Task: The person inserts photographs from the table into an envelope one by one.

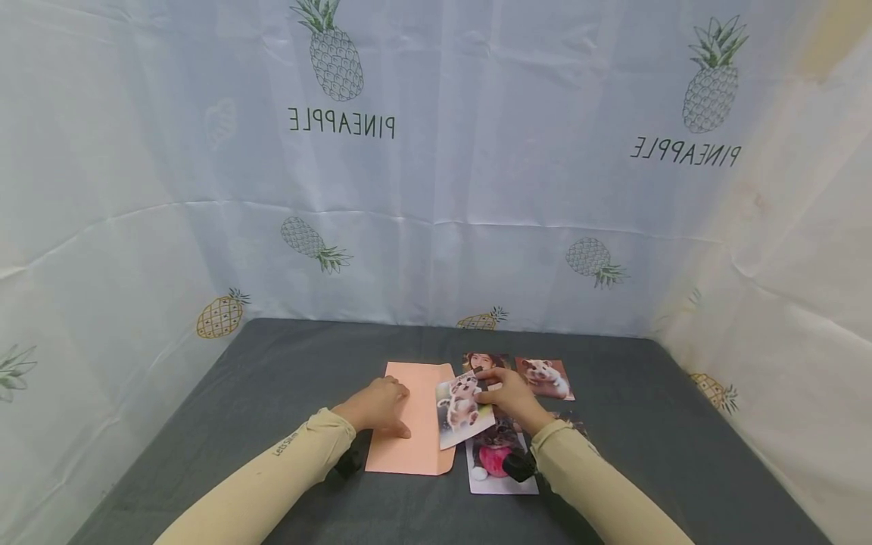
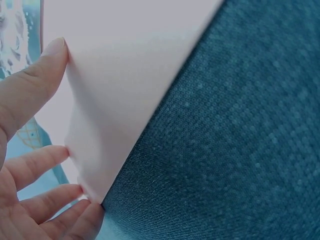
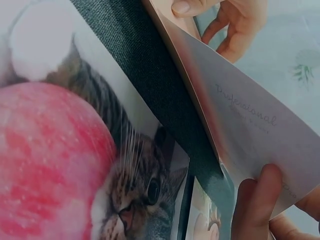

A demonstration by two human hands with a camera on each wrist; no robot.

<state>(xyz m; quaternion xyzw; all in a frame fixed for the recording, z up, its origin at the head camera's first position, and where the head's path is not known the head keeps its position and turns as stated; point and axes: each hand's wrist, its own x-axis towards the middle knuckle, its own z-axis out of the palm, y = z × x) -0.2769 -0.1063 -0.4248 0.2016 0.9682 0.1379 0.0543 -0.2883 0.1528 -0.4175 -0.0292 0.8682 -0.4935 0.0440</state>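
Note:
A pink paper envelope (image 1: 409, 458) lies flat on the dark cloth. My left hand (image 1: 378, 409) rests on it, thumb and fingers spread and the fingertips pressing its surface. With my right hand (image 1: 512, 395) I pinch a photo card (image 1: 458, 412) of a small furry animal by its upper right side. The card is tilted and overlaps the envelope's right edge. Its white back (image 3: 250, 117), with faint script print, faces the right wrist view. Below my right hand lies a photo of a cat with a pink ball (image 1: 482, 483), partly hidden by the wrist.
Behind my right hand lie a photo of a person (image 1: 477, 361) and a photo of a white furry animal (image 1: 547, 378). Another dark photo edge (image 1: 569, 418) shows beside the right wrist. White pineapple-print curtains (image 1: 436, 174) enclose the dark table (image 1: 293, 356).

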